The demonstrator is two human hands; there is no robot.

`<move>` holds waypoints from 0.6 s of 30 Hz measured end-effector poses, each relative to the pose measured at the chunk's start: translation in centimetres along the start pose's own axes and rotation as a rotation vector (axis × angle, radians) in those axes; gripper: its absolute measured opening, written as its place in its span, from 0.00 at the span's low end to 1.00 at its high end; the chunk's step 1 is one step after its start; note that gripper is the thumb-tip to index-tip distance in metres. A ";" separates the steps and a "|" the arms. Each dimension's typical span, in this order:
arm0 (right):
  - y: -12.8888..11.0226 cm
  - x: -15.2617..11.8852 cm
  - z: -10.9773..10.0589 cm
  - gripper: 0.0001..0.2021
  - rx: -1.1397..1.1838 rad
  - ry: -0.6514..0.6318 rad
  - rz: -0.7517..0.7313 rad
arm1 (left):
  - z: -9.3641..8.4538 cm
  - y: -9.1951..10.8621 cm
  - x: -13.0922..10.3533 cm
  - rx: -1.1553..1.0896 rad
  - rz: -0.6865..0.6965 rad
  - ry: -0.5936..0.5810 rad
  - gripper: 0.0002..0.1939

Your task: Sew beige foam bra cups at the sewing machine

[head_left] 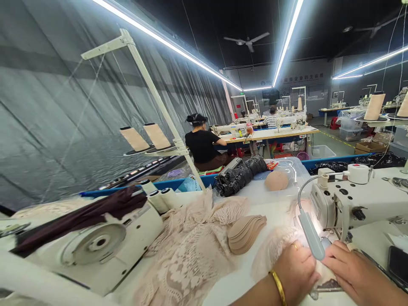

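White tabletop (226, 291) bears openwork beige lace (186, 250) at 6 o'clock; at 1 o'clock, a machine (232, 129) reads "JUKI". At 5 o'clock, the left hand (298, 265) curls closed on pale frilled lace (274, 244); the right hand (350, 265), fingers bent, adjoins it, its fingertip grip indeterminable behind the grey lamp (310, 233).

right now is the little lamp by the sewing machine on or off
On: the small gooseneck lamp casts a bright glow on the pale fabric and the sewing machine beside it.
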State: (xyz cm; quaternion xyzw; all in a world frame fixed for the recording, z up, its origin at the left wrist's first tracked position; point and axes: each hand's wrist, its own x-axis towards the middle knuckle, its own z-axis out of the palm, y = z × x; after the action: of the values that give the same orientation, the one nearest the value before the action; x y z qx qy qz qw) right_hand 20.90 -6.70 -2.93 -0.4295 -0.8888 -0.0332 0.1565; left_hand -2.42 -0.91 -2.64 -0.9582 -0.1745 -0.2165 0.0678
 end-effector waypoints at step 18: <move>1.1 -0.5 1.1 0.15 -0.075 0.110 0.021 | 1.2 -3.9 1.6 -0.179 0.144 -0.018 0.11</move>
State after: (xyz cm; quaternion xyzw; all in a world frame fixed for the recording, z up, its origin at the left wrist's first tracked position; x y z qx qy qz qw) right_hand 21.78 -6.12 -4.17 -0.4419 -0.8724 -0.0884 0.1891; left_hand -2.02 3.46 -2.86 -0.9724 -0.0856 -0.2170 -0.0044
